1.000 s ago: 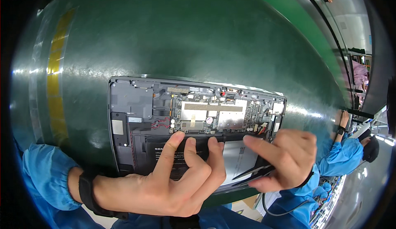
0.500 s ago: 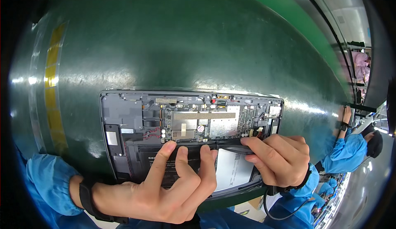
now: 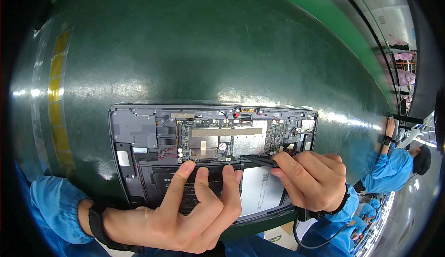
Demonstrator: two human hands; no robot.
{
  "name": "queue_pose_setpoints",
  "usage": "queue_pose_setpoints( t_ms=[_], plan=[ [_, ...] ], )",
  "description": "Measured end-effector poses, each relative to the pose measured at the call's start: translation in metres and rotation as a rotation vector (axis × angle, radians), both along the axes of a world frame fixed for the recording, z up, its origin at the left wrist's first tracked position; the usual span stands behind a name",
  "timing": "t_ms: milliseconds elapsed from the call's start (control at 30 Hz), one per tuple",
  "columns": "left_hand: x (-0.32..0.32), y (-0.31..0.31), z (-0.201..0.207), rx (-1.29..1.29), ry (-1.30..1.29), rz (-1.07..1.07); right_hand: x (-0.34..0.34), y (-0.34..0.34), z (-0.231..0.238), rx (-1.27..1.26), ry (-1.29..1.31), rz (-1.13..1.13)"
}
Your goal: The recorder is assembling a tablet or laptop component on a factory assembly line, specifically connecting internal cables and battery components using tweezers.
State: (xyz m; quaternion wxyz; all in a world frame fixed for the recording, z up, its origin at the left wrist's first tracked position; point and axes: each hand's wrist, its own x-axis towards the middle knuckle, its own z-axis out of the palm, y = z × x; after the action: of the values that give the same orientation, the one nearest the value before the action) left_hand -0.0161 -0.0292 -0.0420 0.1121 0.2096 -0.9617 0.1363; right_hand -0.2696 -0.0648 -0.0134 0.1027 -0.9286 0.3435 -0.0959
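An opened laptop base (image 3: 134, 129) lies on the green table, its circuit board (image 3: 250, 145) and black battery (image 3: 162, 180) exposed. My left hand (image 3: 194, 215) has its fingers apart, the tips resting along the seam between board and battery. It grips nothing. Pinched between thumb and forefinger of my right hand (image 3: 315, 180) is a slim pair of black tweezers (image 3: 260, 160). Their tips point left, at the lower edge of the board, close to a thin black cable strip. A silvery-white panel (image 3: 262, 192) shows beneath, partly covered by my right fingers.
Yellow and clear tape strips (image 3: 58, 90) run down the left of the green table (image 3: 185, 48). A cord (image 3: 296, 238) hangs from my right wrist. At the far right, a co-worker in a blue sleeve (image 3: 389, 164) rests a hand at the table edge.
The tweezers' tips have shifted up and left slightly, toward the board's edge. The laptop base has slid a little left and down. My left fingers remain spread on it.
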Motion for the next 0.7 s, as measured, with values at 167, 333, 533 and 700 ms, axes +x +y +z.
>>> queue_pose_setpoints(
  t_ms=[167,333,533,700],
  plan=[
    [-0.001,-0.001,-0.001,0.005,0.005,0.005,0.000,0.000,0.001,-0.006,0.020,-0.019],
    [0.001,-0.004,0.000,0.001,-0.007,0.003,0.000,-0.005,0.003,0.011,0.039,0.035],
    [0.002,-0.001,-0.005,-0.104,0.013,0.012,0.001,-0.001,0.006,-0.019,0.010,0.025],
    [0.009,0.002,0.019,0.064,-0.026,0.008,-0.034,0.019,0.057,-0.109,-0.165,-0.219]
  ],
)
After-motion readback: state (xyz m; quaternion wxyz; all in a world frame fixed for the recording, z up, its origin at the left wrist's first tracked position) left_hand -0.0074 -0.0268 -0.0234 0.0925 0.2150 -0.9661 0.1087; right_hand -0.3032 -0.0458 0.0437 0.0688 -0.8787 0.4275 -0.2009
